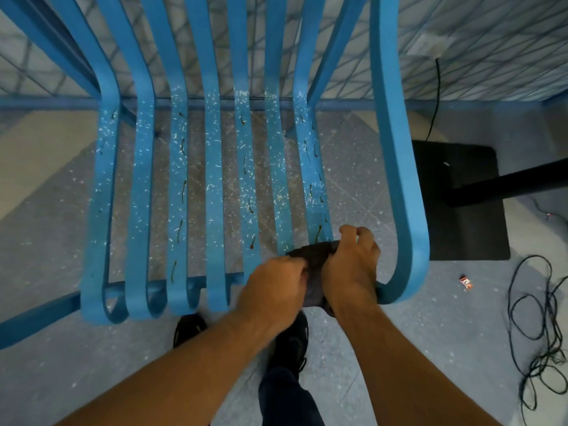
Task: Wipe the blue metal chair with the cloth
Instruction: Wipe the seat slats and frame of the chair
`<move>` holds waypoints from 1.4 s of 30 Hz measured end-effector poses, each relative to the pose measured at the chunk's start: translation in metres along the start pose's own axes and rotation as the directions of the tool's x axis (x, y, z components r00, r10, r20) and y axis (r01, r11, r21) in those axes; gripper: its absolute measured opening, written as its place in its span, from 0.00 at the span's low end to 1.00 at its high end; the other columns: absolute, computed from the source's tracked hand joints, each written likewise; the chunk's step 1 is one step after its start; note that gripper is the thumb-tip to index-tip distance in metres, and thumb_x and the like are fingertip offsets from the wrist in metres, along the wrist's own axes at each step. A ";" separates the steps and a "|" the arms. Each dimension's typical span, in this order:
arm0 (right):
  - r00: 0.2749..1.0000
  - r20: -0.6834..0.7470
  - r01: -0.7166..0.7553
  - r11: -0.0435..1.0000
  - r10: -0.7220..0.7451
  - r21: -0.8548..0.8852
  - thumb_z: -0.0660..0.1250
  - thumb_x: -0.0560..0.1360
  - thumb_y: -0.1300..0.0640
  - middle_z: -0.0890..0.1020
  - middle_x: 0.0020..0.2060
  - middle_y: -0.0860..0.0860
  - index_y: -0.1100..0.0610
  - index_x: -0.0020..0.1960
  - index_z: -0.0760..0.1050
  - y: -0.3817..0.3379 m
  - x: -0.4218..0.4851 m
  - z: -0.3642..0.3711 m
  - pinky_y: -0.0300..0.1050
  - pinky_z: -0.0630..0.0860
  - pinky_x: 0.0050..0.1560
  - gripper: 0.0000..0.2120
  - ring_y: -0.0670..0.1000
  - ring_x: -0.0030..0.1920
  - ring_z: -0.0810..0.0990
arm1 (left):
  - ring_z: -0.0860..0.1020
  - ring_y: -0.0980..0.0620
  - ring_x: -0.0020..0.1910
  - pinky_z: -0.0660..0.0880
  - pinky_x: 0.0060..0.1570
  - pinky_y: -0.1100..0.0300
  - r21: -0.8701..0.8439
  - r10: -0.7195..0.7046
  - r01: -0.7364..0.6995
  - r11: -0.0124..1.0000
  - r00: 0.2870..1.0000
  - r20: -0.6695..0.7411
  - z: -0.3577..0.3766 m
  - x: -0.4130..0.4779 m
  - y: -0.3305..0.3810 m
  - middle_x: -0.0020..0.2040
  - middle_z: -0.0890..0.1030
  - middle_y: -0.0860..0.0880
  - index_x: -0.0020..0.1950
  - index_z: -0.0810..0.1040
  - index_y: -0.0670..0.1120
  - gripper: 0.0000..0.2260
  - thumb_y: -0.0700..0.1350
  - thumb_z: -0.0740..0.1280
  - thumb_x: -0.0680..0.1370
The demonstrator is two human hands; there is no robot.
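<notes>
A person looks straight down at a blue metal chair [212, 186] with a seat of long curved slats and open gaps between them. The slats are scattered with small white flecks and marked with thin dark brown streaks.

Both hands meet at the front right corner of the seat, just inside the right armrest. A dark cloth [312, 256] is bunched between them and lies on the slats there. The left hand [273, 287] has its grip closed on the near end of the cloth. The right hand [353, 265] has its grip curled over the far end.

Most of the seat looks unwiped, so the job appears to be near its start.

The likely risks:
- The bunched cloth touches little metal and may smear the brown streaks.
- Flecks may fall through the gaps to the floor.
- A fold could snag between slats.
- Loose cables [534, 318] on the floor to the right could catch a foot.
</notes>
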State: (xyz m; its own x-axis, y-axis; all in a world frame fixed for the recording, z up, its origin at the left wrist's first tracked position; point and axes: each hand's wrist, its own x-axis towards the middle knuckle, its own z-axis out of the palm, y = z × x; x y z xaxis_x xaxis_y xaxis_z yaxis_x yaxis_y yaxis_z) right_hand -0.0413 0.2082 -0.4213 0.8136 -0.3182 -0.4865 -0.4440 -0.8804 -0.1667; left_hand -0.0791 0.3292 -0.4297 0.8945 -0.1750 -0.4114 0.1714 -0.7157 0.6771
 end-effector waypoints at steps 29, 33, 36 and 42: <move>0.997 -0.041 -0.061 0.981 0.070 0.183 0.46 0.80 0.35 0.79 0.53 0.58 0.56 0.63 0.66 -0.008 0.032 0.061 0.58 0.76 0.54 0.28 0.63 0.53 0.79 | 0.76 0.47 0.54 0.70 0.50 0.60 0.013 -0.168 0.190 0.982 0.898 -0.407 -0.062 0.044 -0.048 0.59 0.77 0.45 0.66 0.73 0.42 0.16 0.47 0.63 0.80; 0.992 -0.114 0.095 0.942 -0.062 0.322 0.51 0.83 0.48 0.77 0.60 0.57 0.56 0.70 0.65 0.007 0.020 0.067 0.56 0.74 0.59 0.20 0.60 0.59 0.77 | 0.77 0.47 0.52 0.70 0.47 0.60 -0.021 -0.244 0.254 0.967 0.901 -0.357 -0.062 0.052 -0.043 0.60 0.77 0.45 0.69 0.70 0.42 0.19 0.50 0.62 0.81; 0.971 -0.163 0.222 0.919 -0.177 0.326 0.56 0.82 0.51 0.73 0.65 0.58 0.58 0.75 0.60 0.019 0.011 0.076 0.56 0.73 0.63 0.25 0.58 0.63 0.74 | 0.78 0.46 0.50 0.73 0.47 0.57 -0.049 -0.304 0.304 0.951 0.902 -0.307 -0.061 0.059 -0.042 0.59 0.78 0.42 0.69 0.69 0.40 0.20 0.50 0.62 0.81; 0.999 0.031 -0.043 0.976 0.037 0.216 0.53 0.78 0.35 0.79 0.53 0.56 0.55 0.63 0.63 -0.001 0.034 0.065 0.59 0.77 0.54 0.26 0.60 0.53 0.79 | 0.76 0.54 0.34 0.72 0.33 0.64 -0.111 -0.408 0.393 0.913 0.888 -0.211 -0.058 0.075 -0.044 0.38 0.78 0.49 0.62 0.73 0.40 0.20 0.53 0.66 0.79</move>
State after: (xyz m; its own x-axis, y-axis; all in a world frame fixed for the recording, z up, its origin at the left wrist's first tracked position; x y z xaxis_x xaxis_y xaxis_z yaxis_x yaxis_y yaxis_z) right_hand -0.0379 0.2215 -0.4934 0.7846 -0.3392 -0.5189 -0.5487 -0.7695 -0.3267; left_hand 0.0039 0.3871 -0.4551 0.8116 0.2791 -0.5133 0.5539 -0.6472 0.5238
